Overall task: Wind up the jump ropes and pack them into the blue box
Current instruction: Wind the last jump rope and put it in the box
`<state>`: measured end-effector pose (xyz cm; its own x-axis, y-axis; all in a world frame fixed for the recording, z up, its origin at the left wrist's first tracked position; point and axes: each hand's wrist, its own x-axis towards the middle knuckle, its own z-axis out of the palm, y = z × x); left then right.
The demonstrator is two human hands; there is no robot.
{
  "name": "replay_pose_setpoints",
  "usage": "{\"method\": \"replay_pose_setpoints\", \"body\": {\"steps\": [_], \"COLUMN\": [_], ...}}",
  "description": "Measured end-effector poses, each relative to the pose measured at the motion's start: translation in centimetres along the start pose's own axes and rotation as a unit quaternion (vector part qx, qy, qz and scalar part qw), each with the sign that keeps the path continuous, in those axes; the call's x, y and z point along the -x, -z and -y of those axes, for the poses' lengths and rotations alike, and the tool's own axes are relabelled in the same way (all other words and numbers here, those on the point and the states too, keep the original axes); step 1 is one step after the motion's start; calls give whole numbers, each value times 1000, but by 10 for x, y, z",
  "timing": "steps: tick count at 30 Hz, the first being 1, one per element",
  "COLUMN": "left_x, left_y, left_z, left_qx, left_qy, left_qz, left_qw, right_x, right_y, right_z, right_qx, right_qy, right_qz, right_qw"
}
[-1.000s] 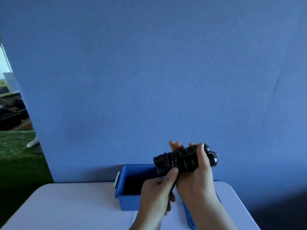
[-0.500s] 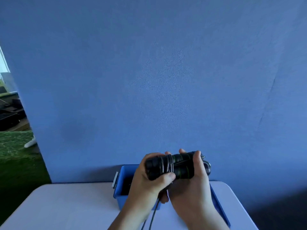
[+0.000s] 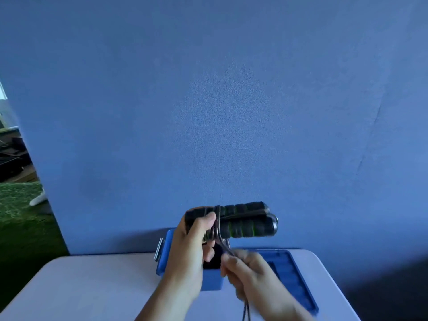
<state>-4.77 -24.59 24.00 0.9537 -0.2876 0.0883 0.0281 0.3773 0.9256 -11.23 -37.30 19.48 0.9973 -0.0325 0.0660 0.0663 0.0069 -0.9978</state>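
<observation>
Two black jump rope handles (image 3: 245,222) with green stripes lie side by side, held level above the blue box (image 3: 165,256). My left hand (image 3: 192,246) grips their left end, thumb on top. Several turns of thin dark cord (image 3: 217,230) wrap around the handles next to the thumb. My right hand (image 3: 250,272) is lower, over the box, and pinches the cord, which runs from the handles down through the fingers and off the bottom edge. The hands hide most of the box's inside.
The box's blue lid (image 3: 294,279) lies flat to the right of the box on the white table (image 3: 92,288). A metal latch (image 3: 159,249) sticks out on the box's left side. A blue backdrop (image 3: 208,112) stands right behind the table; green turf lies at left.
My right hand let go of the handles and dropped to take the cord below them. My left hand moved up from below and now holds the handles' left end alone.
</observation>
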Motion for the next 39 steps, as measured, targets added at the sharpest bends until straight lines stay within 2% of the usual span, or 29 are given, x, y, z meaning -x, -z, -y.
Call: {"method": "replay_pose_setpoints", "body": {"steps": [3, 6, 8, 11, 13, 17, 22, 25, 27, 30, 33, 36, 39], "left_x": [7, 10, 9, 10, 7, -8, -19, -21, -18, -9, 1, 6, 2], "left_y": [-1, 3, 7, 10, 13, 11, -2, -6, -9, -10, -6, 1, 7], "left_z": [4, 5, 2, -1, 3, 12, 11, 7, 3, 1, 6, 13, 21], "left_qx": [-22, -48, -45, -80, -111, -102, 2, 45, 61, 77, 43, -12, -76], "left_qy": [3, 20, 33, 27, 12, -18, -15, 8, 18, 49, 85, 100, 79], "left_qz": [33, 21, 31, 64, 42, -34, -113, -123, -103, -36, 18, 18, -6], "left_qw": [999, 998, 998, 994, 993, 994, 993, 991, 993, 995, 995, 995, 994], "right_x": [-16, -39, -52, -62, -61, -42, -2, 0, -8, -19, -35, -55, -63], "right_y": [32, 63, 74, 78, 72, 33, -15, -12, 2, 28, 65, 85, 81], "right_z": [14, 36, 58, 96, 115, 123, 76, 43, 27, 22, 46, 80, 106], "right_qx": [98, 205, 293, 362, 389, 375, 215, 171, 192, 282, 352, 462, 547], "right_qy": [31, 31, 19, -48, -72, -62, -30, -30, -15, 5, -9, -31, -35], "right_qz": [42, 111, 105, 101, 93, 35, 50, 39, 45, 56, 84, 83, 90], "right_qw": [994, 972, 950, 926, 914, 924, 975, 984, 980, 958, 932, 882, 832]}}
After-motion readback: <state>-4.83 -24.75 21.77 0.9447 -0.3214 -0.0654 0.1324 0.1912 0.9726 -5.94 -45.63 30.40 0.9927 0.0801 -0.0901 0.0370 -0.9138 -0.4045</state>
